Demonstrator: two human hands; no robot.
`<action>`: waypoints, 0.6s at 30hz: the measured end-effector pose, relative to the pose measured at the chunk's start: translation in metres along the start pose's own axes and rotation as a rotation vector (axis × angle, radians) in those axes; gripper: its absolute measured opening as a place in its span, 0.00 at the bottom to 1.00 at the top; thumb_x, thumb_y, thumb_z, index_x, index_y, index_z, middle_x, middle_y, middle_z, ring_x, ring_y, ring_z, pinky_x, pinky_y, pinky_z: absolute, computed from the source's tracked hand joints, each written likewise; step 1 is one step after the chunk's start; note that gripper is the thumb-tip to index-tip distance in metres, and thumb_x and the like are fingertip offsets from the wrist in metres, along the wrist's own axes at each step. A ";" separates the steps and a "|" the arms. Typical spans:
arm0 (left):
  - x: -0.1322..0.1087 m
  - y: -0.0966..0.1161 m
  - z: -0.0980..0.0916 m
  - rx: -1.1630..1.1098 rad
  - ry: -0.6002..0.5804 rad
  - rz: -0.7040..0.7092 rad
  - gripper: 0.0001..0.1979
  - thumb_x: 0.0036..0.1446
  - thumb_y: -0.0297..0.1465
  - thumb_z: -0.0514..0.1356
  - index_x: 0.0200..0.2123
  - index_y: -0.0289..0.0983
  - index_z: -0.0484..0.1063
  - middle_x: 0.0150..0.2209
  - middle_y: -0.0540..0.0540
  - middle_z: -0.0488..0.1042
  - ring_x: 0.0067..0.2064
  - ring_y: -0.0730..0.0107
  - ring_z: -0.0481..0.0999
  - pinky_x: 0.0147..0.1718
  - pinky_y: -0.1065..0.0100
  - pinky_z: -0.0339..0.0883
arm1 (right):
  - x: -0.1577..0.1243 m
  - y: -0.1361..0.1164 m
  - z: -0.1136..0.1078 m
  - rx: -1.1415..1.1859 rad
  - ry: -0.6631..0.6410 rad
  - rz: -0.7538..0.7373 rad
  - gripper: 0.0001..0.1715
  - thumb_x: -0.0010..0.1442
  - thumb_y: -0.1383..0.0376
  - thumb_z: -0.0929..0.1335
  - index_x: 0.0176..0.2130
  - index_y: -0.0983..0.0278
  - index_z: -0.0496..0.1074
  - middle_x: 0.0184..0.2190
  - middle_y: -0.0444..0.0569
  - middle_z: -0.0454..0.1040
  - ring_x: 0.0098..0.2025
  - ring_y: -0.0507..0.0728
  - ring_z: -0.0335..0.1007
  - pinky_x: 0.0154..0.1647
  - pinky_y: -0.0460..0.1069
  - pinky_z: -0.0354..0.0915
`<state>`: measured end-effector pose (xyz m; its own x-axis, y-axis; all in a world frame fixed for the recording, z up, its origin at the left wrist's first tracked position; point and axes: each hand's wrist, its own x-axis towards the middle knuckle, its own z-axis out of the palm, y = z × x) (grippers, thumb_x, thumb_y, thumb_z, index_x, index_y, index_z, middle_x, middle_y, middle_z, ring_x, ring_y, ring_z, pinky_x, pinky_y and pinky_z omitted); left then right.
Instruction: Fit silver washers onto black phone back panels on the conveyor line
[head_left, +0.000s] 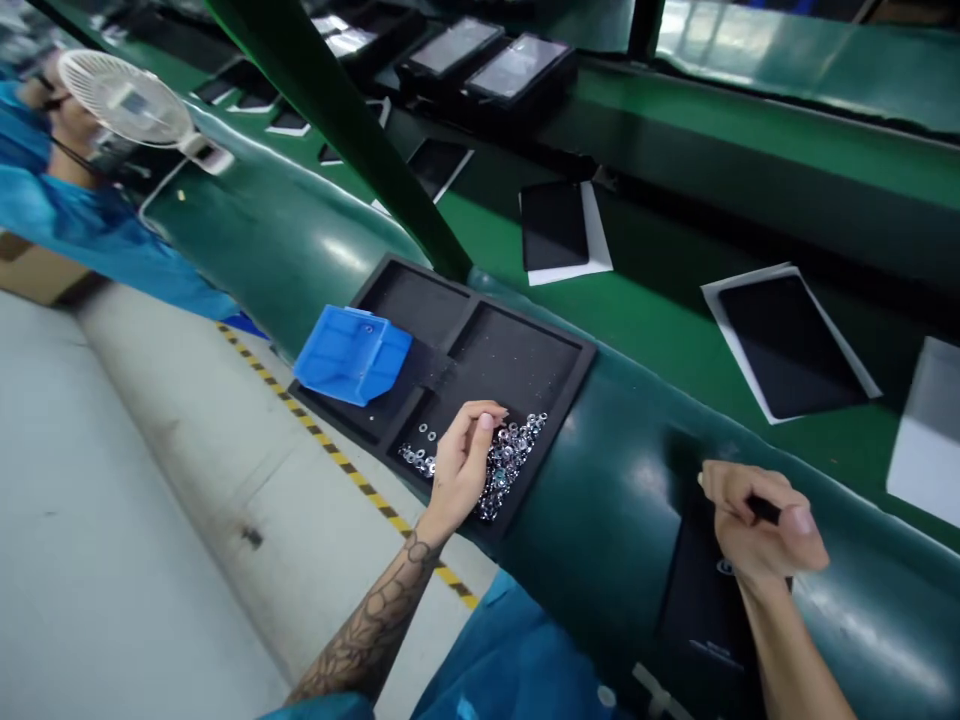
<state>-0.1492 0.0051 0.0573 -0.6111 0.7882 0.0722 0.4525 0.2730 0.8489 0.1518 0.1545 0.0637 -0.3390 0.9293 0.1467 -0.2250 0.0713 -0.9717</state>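
Observation:
My left hand [466, 458] is over the near compartment of a black divided tray [574, 385], thumb and fingers pinched together. Small shiny metal rings [514, 455] are heaped beside and partly under it; anything between the fingertips is too small to make out. A blue plastic bin [349, 355] sits tilted on the tray's left part. My right hand [765, 520] is curled closed above a flat black panel with light lettering [697, 600] on the green bench. The inside of that hand is hidden, and it covers part of the panel.
Beyond the bench edge, black tablet-like panels [791, 345] lie on white sheets along a green belt [637, 310]. A slanted green post [352, 120] rises behind the tray. At the left, a co-worker's blue sleeve [112, 240] and a white fan [127, 95] are near the bench.

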 end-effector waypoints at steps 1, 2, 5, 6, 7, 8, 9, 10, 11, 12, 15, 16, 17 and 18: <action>0.000 -0.002 -0.006 0.032 0.038 0.017 0.15 0.79 0.41 0.51 0.48 0.41 0.75 0.50 0.42 0.78 0.52 0.59 0.79 0.56 0.57 0.73 | 0.000 0.000 0.000 -0.014 -0.007 0.010 0.31 0.64 0.45 0.64 0.21 0.59 0.51 0.17 0.42 0.44 0.19 0.55 0.41 0.28 0.53 0.39; -0.001 -0.004 -0.013 0.089 0.069 0.042 0.15 0.79 0.40 0.51 0.48 0.41 0.75 0.50 0.42 0.78 0.54 0.57 0.78 0.58 0.55 0.72 | -0.001 0.000 -0.001 -0.023 -0.020 0.017 0.31 0.64 0.45 0.64 0.22 0.59 0.51 0.17 0.43 0.44 0.19 0.55 0.41 0.29 0.53 0.39; -0.004 -0.013 -0.044 0.370 0.088 0.080 0.15 0.78 0.39 0.50 0.50 0.42 0.75 0.53 0.40 0.76 0.59 0.52 0.75 0.64 0.47 0.66 | -0.001 0.000 -0.004 -0.037 -0.039 0.028 0.32 0.65 0.43 0.64 0.23 0.59 0.49 0.18 0.43 0.43 0.20 0.55 0.39 0.30 0.53 0.38; -0.006 -0.016 -0.055 0.469 0.062 0.064 0.16 0.78 0.40 0.50 0.52 0.42 0.75 0.55 0.39 0.75 0.61 0.51 0.73 0.66 0.45 0.64 | -0.001 -0.001 -0.004 -0.046 -0.035 0.029 0.34 0.66 0.41 0.63 0.23 0.59 0.49 0.18 0.43 0.43 0.20 0.55 0.38 0.29 0.53 0.38; -0.008 -0.018 -0.066 0.550 0.029 0.038 0.17 0.78 0.40 0.49 0.53 0.41 0.75 0.57 0.38 0.73 0.63 0.49 0.72 0.68 0.43 0.62 | 0.000 -0.001 -0.004 -0.060 -0.029 0.030 0.37 0.66 0.38 0.63 0.22 0.59 0.48 0.18 0.43 0.43 0.20 0.55 0.38 0.29 0.53 0.38; -0.010 -0.019 -0.076 0.603 -0.001 0.007 0.18 0.79 0.40 0.47 0.55 0.41 0.75 0.58 0.37 0.72 0.64 0.49 0.71 0.68 0.42 0.62 | 0.001 -0.002 -0.004 -0.077 -0.024 0.029 0.39 0.67 0.35 0.62 0.22 0.60 0.48 0.17 0.43 0.43 0.20 0.54 0.38 0.28 0.53 0.39; -0.012 -0.020 -0.085 0.631 -0.026 -0.022 0.19 0.79 0.40 0.46 0.56 0.41 0.74 0.58 0.37 0.71 0.64 0.49 0.71 0.68 0.42 0.62 | 0.002 -0.003 -0.004 -0.091 -0.017 0.029 0.42 0.66 0.32 0.62 0.22 0.60 0.47 0.17 0.43 0.43 0.20 0.54 0.38 0.28 0.53 0.39; -0.014 -0.021 -0.092 0.641 -0.051 -0.045 0.19 0.79 0.40 0.46 0.57 0.40 0.73 0.58 0.36 0.70 0.64 0.49 0.71 0.68 0.43 0.64 | 0.002 -0.004 -0.003 -0.101 -0.015 0.034 0.43 0.65 0.30 0.62 0.22 0.60 0.47 0.17 0.43 0.43 0.20 0.54 0.38 0.28 0.53 0.39; -0.016 -0.021 -0.097 0.644 -0.076 -0.057 0.19 0.79 0.40 0.47 0.58 0.40 0.72 0.58 0.36 0.70 0.63 0.50 0.72 0.67 0.45 0.65 | 0.003 -0.005 -0.002 -0.103 -0.014 0.042 0.44 0.65 0.30 0.62 0.21 0.60 0.47 0.17 0.43 0.43 0.19 0.54 0.38 0.27 0.53 0.38; -0.017 -0.021 -0.100 0.652 -0.098 -0.056 0.18 0.79 0.40 0.48 0.59 0.40 0.71 0.58 0.36 0.70 0.62 0.50 0.73 0.67 0.46 0.67 | 0.004 -0.007 -0.001 -0.099 -0.012 0.051 0.43 0.66 0.32 0.63 0.21 0.60 0.46 0.17 0.43 0.42 0.19 0.53 0.38 0.27 0.53 0.38; -0.022 -0.024 -0.102 0.713 -0.148 -0.012 0.16 0.77 0.39 0.52 0.61 0.41 0.69 0.59 0.36 0.68 0.62 0.48 0.73 0.66 0.45 0.69 | 0.004 -0.009 0.003 -0.087 -0.001 0.043 0.43 0.66 0.34 0.64 0.20 0.60 0.46 0.16 0.43 0.42 0.19 0.53 0.37 0.27 0.52 0.37; -0.023 -0.025 -0.100 0.736 -0.151 0.005 0.16 0.76 0.38 0.52 0.62 0.42 0.69 0.59 0.36 0.68 0.62 0.46 0.73 0.66 0.44 0.69 | 0.003 -0.010 0.005 -0.089 0.013 0.033 0.44 0.66 0.33 0.64 0.19 0.60 0.47 0.16 0.43 0.42 0.18 0.53 0.38 0.27 0.52 0.37; -0.025 -0.026 -0.098 0.757 -0.150 0.016 0.17 0.76 0.37 0.52 0.63 0.42 0.68 0.59 0.35 0.68 0.62 0.45 0.73 0.65 0.43 0.70 | 0.003 -0.011 0.007 -0.090 0.036 0.029 0.45 0.65 0.30 0.64 0.19 0.60 0.47 0.16 0.43 0.43 0.18 0.53 0.38 0.26 0.52 0.38; -0.026 -0.027 -0.095 0.775 -0.146 0.021 0.18 0.76 0.37 0.52 0.64 0.42 0.67 0.59 0.35 0.68 0.62 0.45 0.73 0.64 0.43 0.71 | 0.002 -0.011 0.010 -0.091 0.066 0.033 0.47 0.63 0.28 0.64 0.19 0.60 0.47 0.16 0.43 0.43 0.18 0.53 0.38 0.26 0.52 0.38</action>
<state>-0.2074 -0.0748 0.0826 -0.5301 0.8474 -0.0313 0.8195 0.5214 0.2376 0.1447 0.1523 0.0768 -0.2829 0.9534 0.1046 -0.1293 0.0701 -0.9891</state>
